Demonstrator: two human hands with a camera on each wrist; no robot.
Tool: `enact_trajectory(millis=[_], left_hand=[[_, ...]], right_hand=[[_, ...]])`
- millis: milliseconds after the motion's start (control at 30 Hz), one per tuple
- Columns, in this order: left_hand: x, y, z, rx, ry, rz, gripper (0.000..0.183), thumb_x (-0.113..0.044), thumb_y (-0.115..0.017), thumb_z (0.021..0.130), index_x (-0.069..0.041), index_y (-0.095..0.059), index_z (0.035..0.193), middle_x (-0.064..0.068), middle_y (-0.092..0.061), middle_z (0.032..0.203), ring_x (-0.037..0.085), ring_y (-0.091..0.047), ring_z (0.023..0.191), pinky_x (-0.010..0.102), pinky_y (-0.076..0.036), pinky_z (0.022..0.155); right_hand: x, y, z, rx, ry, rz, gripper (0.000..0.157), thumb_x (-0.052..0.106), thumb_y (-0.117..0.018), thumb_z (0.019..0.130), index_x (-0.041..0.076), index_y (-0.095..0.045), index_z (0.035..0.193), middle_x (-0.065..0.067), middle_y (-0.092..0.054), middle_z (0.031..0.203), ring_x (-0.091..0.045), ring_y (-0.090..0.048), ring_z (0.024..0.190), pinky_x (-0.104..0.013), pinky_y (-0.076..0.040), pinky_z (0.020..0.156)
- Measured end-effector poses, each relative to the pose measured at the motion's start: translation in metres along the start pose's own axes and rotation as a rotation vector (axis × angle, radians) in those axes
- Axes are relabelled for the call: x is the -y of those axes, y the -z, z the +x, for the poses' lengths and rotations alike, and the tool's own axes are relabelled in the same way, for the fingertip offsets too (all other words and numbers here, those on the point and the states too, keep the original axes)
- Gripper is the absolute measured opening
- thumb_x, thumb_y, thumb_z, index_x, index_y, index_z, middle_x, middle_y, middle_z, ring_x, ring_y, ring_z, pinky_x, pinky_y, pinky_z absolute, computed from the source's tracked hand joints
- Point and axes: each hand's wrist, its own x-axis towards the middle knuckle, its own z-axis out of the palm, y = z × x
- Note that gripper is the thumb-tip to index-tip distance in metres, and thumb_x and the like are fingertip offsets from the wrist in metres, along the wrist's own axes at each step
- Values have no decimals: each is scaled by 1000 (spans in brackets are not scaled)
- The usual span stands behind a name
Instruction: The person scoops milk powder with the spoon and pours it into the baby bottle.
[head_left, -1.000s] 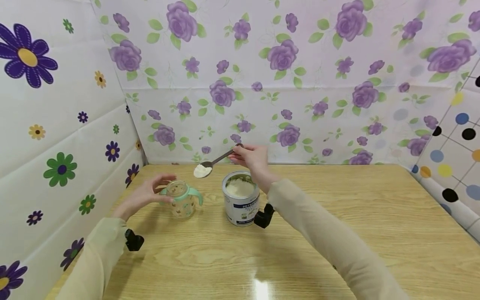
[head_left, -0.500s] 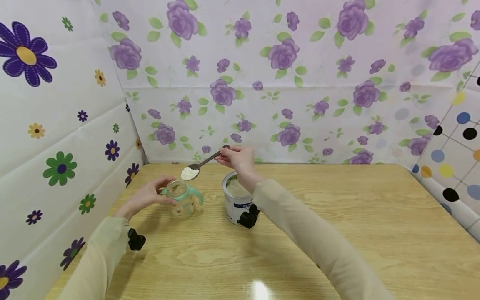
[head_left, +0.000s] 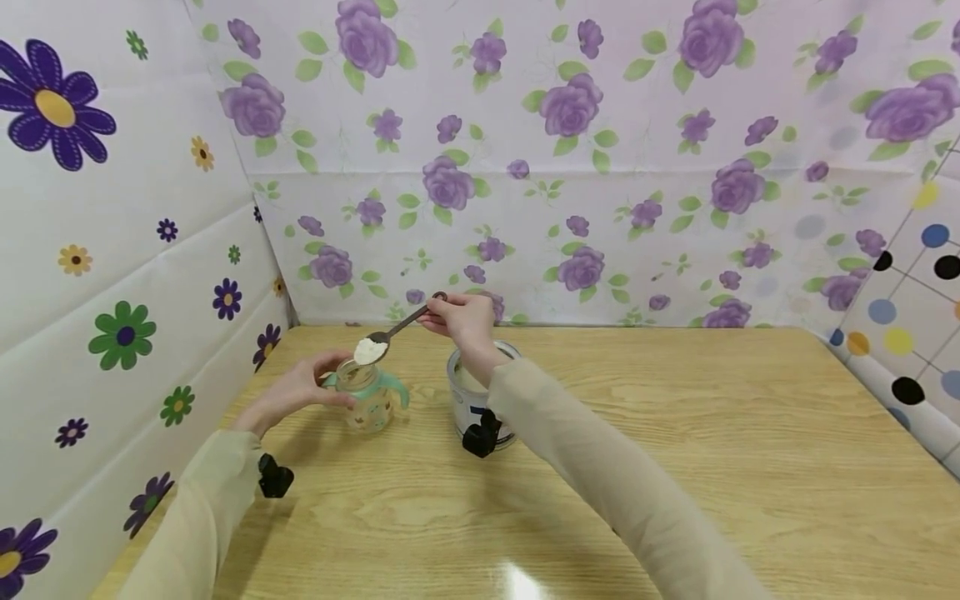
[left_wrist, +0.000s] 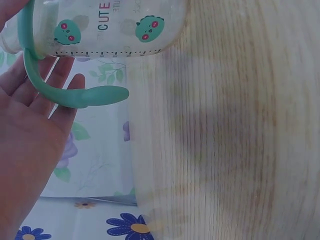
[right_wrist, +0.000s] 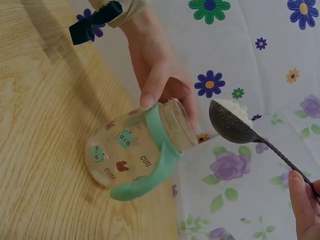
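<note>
My left hand (head_left: 296, 392) grips a clear baby bottle (head_left: 370, 412) near its neck, thumb on the near side and fingers behind. Mint-green handles and small cartoon prints show on the bottle (right_wrist: 122, 150), which stands uncapped on the table. Between thumb and fingers my right hand (head_left: 467, 325) pinches the end of a dark spoon (head_left: 405, 322). A heap of white powder (head_left: 369, 350) fills the spoon's bowl, which overlaps the bottle's open mouth in the head view. In the right wrist view, the spoon (right_wrist: 231, 126) hangs just beyond the mouth, apart from it.
An open tin (head_left: 463, 408) of pale powder stands right of the bottle, partly hidden by my right forearm. The wooden table (head_left: 675, 433) meets a floral backdrop (head_left: 525, 208) behind and a flower-printed sheet (head_left: 165, 283) at left.
My right hand has carried the loaded spoon left and slightly down, from near the tin to over the bottle's mouth. The left hand stays on the bottle.
</note>
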Motion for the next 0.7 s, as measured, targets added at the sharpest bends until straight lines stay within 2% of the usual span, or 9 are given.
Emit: enact_trajectory(millis=[233, 467, 700], left_hand=[[0, -2, 1, -3, -20, 5, 71, -19, -77, 72, -6, -41, 132, 13, -48, 122, 32, -42, 113, 50, -35, 90], [3, -1, 1, -17, 2, 10, 70, -19, -78, 72, -6, -42, 131, 13, -49, 121, 32, -42, 112, 50, -34, 90], [1, -1, 4, -38, 27, 27, 72, -22, -80, 69, -5, -44, 130, 13, -49, 121, 32, -43, 112, 49, -34, 90]], right_hand=[[-3, -7, 0, -28, 1, 19, 14, -4, -63, 82, -12, -64, 93, -19, -63, 73, -25, -64, 65, -29, -52, 62], [-7, -11, 2, -39, 13, 0, 9, -4, -64, 81, -10, -65, 88, -19, -63, 71, -23, -64, 61, -28, -52, 61], [-9, -16, 3, -21, 51, -55, 13, -3, -63, 82, -12, -64, 92, -17, -63, 72, -23, -64, 62, -28, -52, 61]])
